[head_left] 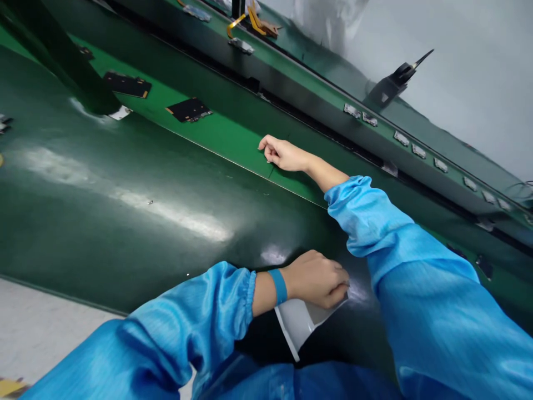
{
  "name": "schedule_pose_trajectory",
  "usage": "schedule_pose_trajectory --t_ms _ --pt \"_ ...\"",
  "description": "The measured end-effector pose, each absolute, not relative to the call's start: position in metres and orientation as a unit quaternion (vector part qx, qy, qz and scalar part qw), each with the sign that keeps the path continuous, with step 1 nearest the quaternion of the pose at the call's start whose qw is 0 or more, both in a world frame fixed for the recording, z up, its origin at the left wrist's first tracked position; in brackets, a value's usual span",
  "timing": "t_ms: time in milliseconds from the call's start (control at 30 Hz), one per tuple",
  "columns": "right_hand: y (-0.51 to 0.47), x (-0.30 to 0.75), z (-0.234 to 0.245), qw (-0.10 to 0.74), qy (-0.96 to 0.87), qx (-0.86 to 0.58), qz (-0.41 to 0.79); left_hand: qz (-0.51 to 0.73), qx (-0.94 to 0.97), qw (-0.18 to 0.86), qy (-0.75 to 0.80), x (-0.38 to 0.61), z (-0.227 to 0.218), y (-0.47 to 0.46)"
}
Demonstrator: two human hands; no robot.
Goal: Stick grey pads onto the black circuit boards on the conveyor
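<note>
My left hand [315,279], with a blue band at the wrist, is closed over the far side of a white, shallow tray-like piece [296,325] near my body. Its fingertips are hidden beneath the hand. My right hand [286,154] is farther forward, over the bright green strip [233,145]. Its fingers are curled into a pinch, and whatever is between them, if anything, is too small to make out. Left of it on the strip lies a black circuit board [189,110], with another black board [127,84] beyond.
A dark green bench [104,239] spans the near side. A dark post [62,61] rises at upper left. Several small metallic parts [401,138] line the raised ledge behind. There, a black device with a pointed tip [391,83] and a yellow-orange piece [255,19] stand.
</note>
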State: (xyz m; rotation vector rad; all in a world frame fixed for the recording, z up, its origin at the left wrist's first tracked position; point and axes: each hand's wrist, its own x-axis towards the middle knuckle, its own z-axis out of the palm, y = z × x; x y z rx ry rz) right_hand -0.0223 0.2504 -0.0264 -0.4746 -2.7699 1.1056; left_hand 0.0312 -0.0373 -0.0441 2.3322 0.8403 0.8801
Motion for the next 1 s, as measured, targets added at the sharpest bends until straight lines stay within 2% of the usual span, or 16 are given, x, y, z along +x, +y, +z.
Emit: schedule_pose_trajectory --t_ms 667,900,1000 --pt "0.242 0.021 -0.027 0.051 -0.939 -0.173 0.292 0.314 0.862 0.243 0.314 0.03 -0.043 -0.037" --pt "0.22 0.03 -0.022 -0.008 -0.971 -0.209 0.114 0.291 0.871 0.239 0.314 0.028 -0.039 -0.038" --pt "0.215 0.039 -0.015 0.001 -0.968 -0.246 0.044 0.283 0.875 0.237 0.314 0.029 -0.038 -0.039"
